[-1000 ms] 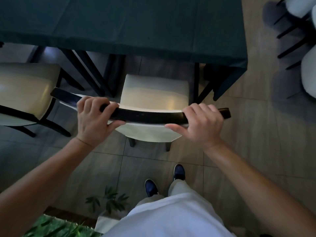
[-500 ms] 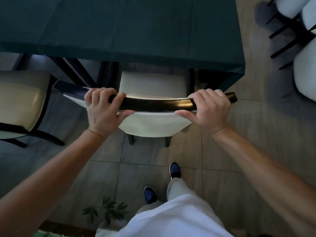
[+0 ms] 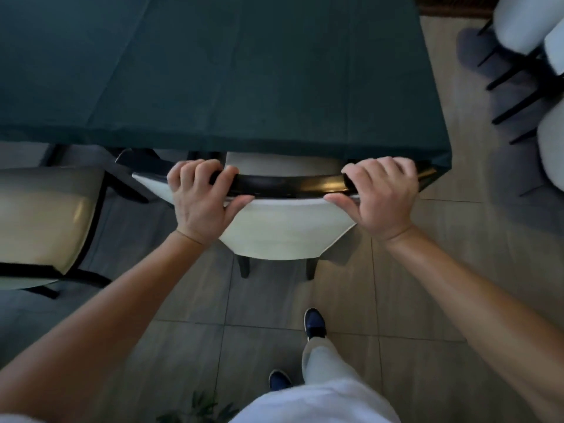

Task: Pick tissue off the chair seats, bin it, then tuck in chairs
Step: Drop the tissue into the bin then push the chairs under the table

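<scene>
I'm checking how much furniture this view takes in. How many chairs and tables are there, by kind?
Cream-seated chairs with black frames: 2, the chair being gripped and the neighbouring chair
Pale chairs with thin dark legs, only partly in frame: at least 2
Tables with a dark green cloth: 1
Total: 5

Both arms extended forward; left hand [image 3: 201,203] and right hand [image 3: 383,198] clenched, fingers [image 3: 393,166] curled over, thumbs underneath.

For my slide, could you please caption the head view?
Both hands, left hand and right hand, grip the chair top rail, seat mostly under the green-clothed table.
</scene>
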`<state>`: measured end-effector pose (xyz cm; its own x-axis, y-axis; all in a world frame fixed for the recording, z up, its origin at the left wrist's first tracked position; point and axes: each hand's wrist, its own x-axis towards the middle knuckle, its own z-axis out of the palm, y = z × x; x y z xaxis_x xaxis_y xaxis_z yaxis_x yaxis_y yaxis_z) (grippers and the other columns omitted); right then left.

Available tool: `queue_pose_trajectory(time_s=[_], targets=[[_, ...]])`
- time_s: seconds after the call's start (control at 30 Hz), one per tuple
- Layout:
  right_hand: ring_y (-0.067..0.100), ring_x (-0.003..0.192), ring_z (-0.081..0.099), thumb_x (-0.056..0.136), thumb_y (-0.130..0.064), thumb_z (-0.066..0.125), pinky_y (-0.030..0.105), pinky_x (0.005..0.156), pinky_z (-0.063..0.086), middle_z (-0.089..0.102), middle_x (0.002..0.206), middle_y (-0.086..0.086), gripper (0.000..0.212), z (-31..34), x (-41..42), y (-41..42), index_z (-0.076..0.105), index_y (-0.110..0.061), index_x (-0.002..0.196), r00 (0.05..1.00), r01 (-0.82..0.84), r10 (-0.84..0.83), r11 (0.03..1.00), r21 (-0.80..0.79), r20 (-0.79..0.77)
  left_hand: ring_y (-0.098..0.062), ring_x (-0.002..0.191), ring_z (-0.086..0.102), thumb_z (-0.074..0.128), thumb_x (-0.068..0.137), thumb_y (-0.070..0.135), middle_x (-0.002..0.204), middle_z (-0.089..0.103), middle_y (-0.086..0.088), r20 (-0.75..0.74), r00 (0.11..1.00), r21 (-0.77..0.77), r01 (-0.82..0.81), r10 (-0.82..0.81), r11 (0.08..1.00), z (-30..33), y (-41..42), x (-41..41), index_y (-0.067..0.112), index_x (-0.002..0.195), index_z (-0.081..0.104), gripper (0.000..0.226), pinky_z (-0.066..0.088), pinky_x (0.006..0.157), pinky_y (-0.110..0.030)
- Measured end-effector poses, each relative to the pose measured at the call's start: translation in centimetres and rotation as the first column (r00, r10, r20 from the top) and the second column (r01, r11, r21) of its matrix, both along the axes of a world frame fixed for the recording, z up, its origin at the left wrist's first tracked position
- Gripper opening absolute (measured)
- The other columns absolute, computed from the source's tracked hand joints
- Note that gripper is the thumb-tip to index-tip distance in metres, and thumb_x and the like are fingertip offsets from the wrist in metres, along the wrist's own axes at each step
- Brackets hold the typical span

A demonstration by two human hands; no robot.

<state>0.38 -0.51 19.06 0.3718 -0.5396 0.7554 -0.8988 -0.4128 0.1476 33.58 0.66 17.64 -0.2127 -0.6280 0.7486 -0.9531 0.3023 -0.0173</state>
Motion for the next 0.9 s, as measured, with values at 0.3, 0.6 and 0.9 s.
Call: queue_pose_trajectory(time_s=[0.3, 0.6, 0.9], targets=[[0.024, 0.104, 0.068, 0.102, -0.066, 0.045, 0.044, 0.088, 0.044, 0.073, 0.116, -0.003, 0.054, -0.2, 0.4, 2.6, 0.069, -0.027, 0.130, 1.000, -0.005, 0.009, 0.991, 0.136, -0.030, -0.028, 0.110, 0.050, 0.042, 0.101, 0.063, 0.119, 0.054, -0.002, 0.000, 1.000, 0.078, 0.017, -0.017, 0.997, -0.8, 2.4, 0.1, 0.020, 0.121, 0.068, 0.054, 0.034, 0.103, -0.046], [0.037, 0.152, 0.037, 0.109, -0.044, 0.051, 0.065, 0.124, 0.022, 0.046, 0.161, 0.009, 0.047, -1.2, 3.2, 7.6, 0.050, -0.029, 0.154, 0.994, 0.085, -0.102, 0.961, 0.262, 0.050, -0.038, 0.150, 0.033, 0.049, 0.108, 0.043, 0.153, 0.052, -0.009, -0.091, 0.995, 0.185, -0.021, 0.038, 0.982, -1.6, 7.2, -1.4, 0.025, 0.145, 0.055, 0.041, 0.017, 0.123, -0.069], [0.030, 0.139, 0.049, 0.104, -0.050, 0.051, 0.066, 0.122, 0.022, 0.067, 0.137, 0.008, 0.040, -3.6, 3.9, 4.0, 0.061, -0.031, 0.138, 0.964, 0.089, -0.119, 0.987, 0.133, 0.237, -0.033, 0.149, 0.025, 0.038, 0.107, 0.051, 0.146, 0.040, -0.002, -0.312, 0.947, 0.102, -0.053, 0.083, 0.993, -4.0, 3.2, -3.4, 0.032, 0.131, 0.055, 0.035, 0.006, 0.118, -0.075]])
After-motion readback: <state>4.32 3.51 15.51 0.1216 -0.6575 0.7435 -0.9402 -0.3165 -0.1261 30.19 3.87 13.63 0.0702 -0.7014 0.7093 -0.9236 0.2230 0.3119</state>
